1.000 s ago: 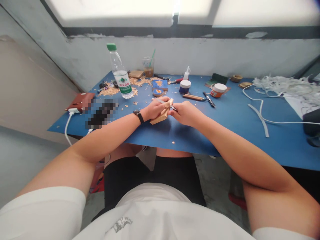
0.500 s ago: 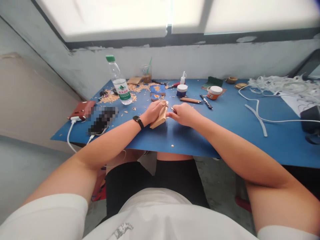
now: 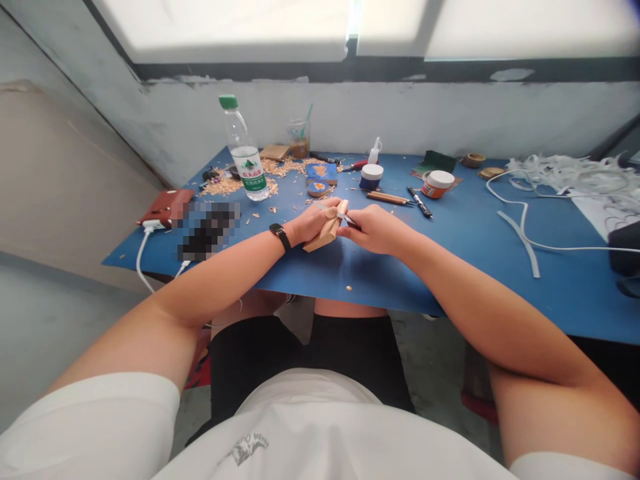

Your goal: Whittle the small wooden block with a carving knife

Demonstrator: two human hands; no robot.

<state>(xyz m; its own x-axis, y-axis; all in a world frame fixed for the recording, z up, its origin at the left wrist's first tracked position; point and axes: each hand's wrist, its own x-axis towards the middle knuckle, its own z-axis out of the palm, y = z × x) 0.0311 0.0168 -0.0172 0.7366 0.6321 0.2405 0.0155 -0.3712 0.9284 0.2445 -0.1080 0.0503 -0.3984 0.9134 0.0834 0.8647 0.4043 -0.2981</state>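
Head view: one pale wooden piece, tilted, at the near middle of the blue table; whether it touches the surface cannot be told. One left hand, wrapped firmly around that piece. One right hand, fingers curled about a small bladed tool, blade at the wood's upper end. Wood shavings, scattered, beyond. Hazards, as judged: blade slipping into the left thumb, close by, through excess force or stubborn grain; piece twisting, through a slackened grip; overdeep cut, through too steep an angle.
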